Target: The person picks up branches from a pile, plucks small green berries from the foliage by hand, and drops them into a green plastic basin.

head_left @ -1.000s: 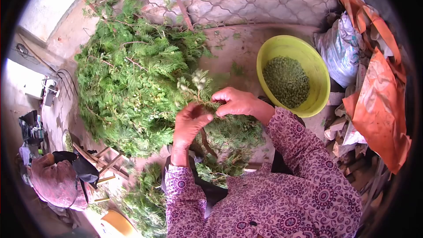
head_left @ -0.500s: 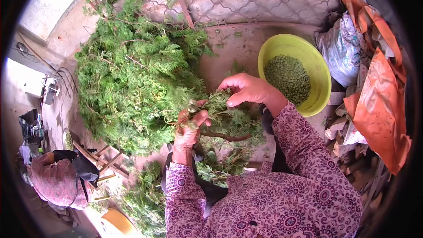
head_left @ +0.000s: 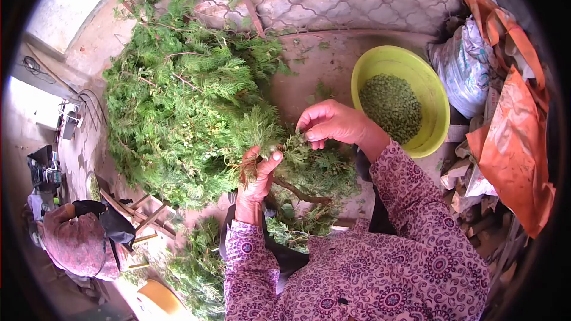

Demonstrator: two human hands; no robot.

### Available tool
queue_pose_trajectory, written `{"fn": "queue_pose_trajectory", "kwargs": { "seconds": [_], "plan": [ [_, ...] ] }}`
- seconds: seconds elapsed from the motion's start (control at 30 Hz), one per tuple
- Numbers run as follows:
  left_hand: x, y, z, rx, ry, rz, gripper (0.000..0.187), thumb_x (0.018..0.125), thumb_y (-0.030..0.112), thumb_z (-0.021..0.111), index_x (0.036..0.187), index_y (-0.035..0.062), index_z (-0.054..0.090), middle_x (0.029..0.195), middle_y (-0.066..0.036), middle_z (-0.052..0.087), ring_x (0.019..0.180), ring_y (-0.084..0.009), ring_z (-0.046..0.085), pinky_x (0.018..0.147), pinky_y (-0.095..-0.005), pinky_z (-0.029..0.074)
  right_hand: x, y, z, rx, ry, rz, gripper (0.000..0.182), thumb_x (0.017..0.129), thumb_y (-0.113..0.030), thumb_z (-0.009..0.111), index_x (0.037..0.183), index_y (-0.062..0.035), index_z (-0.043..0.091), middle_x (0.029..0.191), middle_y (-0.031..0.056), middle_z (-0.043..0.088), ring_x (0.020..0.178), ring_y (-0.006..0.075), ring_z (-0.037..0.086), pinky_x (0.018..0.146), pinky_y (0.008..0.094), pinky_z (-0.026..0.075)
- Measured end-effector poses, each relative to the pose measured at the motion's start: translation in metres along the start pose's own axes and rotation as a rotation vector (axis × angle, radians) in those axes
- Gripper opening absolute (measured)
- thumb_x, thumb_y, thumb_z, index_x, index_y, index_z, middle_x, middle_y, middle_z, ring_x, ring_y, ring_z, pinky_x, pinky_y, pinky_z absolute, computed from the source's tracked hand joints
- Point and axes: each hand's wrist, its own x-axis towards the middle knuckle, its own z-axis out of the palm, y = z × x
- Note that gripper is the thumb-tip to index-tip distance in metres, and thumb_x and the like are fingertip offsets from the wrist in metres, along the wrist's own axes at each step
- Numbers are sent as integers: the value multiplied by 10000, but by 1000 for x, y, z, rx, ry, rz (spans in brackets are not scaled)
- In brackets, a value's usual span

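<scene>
Both hands on a green sprig.
Left hand (head_left: 257, 179) clamps the sprig (head_left: 297, 163); right hand (head_left: 331, 123) pinches its tip, bowl (head_left: 437, 104) right.

Left hand (head_left: 257, 173) grips sprig (head_left: 297, 157); right hand (head_left: 332, 123) pinches its foliage beside bowl (head_left: 437, 104).

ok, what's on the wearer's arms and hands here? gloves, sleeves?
No gloves: left hand and right hand are bare, with no rings or watch visible. Both arms wear long purple sleeves printed with paisley and round floral medallions, reaching the wrists.
</scene>
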Motion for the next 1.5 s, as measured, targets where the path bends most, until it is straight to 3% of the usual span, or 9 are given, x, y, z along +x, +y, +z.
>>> {"fn": "queue_pose_trajectory", "kwargs": {
  "seconds": [0.3,0.4,0.7,0.87,0.97,1.03,1.17,1.27,1.5],
  "plan": [
    [-5,11,3,-73,-72,-63,305,657,146,744,897,57,578,797,-9,567,687,-119,525,536,-261,434,2,4,8,176,-16,30,169,751,-68,578,894,23,565,696,33,563,589,108,549,546,228,454],
    [-5,8,3,-13,-38,-84,282,661,124,738,889,55,587,802,-13,578,746,-128,527,660,-280,424,3,5,11,142,-5,29,155,739,-55,570,874,20,564,686,27,555,580,100,538,538,219,443],
    [-3,-1,6,80,66,-226,576,631,60,758,1088,-10,413,955,-72,557,870,-153,516,794,-311,396,9,19,26,-690,344,-334,144,683,18,523,824,-4,544,644,39,531,548,104,507,502,231,391],
    [3,-15,-4,70,74,-124,615,700,137,713,1145,53,297,954,-117,573,837,-181,567,653,-322,443,18,31,30,-923,525,-640,141,624,12,522,761,-22,509,647,144,511,579,309,523,510,362,414],
    [4,-22,-19,-24,30,-137,554,741,168,671,1140,99,293,957,-126,579,846,-198,584,563,-319,440,17,27,33,-888,562,-621,139,628,15,525,757,-32,504,649,139,500,589,315,518,529,387,415],
    [3,-23,-26,-66,-12,-132,543,754,179,655,1143,121,280,961,-127,579,855,-206,589,523,-313,432,20,29,8,-1061,737,-693,151,654,44,524,789,-24,521,648,110,494,544,179,498,499,282,393],
    [-3,-14,-22,-136,80,-153,423,688,184,714,1012,83,462,955,-91,574,840,-193,568,508,-307,420,9,7,-18,106,494,-103,61,747,-16,511,801,-39,529,706,28,535,578,97,486,489,229,381],
    [-13,5,3,42,163,-137,533,585,152,790,1021,68,495,931,-30,531,851,-153,481,553,-319,410,7,9,-16,507,367,-108,20,745,-43,518,763,-52,516,687,47,524,572,116,487,501,249,394],
    [-9,-1,-3,143,231,-133,737,594,47,768,1177,47,317,926,-74,526,858,-198,500,534,-326,383,8,11,-29,551,228,-178,43,771,-39,494,801,-54,521,809,67,563,671,136,545,554,234,435]
  ]
}}
